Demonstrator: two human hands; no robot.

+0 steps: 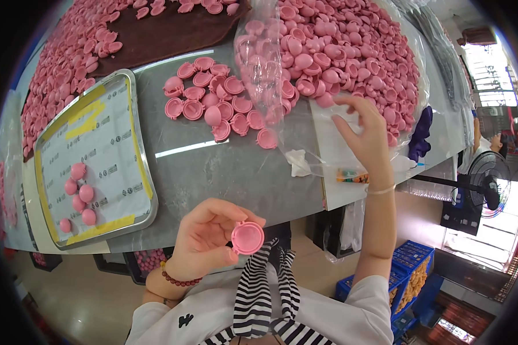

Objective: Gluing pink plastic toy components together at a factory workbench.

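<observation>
Between the thumb and fingers of my left hand (208, 238) is a pink round plastic shell (248, 237), its hollow side facing up. My left hand is above the near edge of the table, close to my body. My right hand (360, 129) reaches out to the near edge of a large heap of pink plastic shells (351, 52). Its thumb and fingers are apart, with nothing seen between them. The index fingertip is right beside one pink shell (324, 100); whether they touch I cannot tell.
A looser group of pink shells (193, 109) lies on the grey table (213, 172). At the left, a metal-rimmed tray (145, 172) carries several pink domes. Clear plastic sheeting (262, 69) partly covers the heap. A crumpled white scrap (298, 163), purple cloth (421, 135) and fan (489, 184) are nearby.
</observation>
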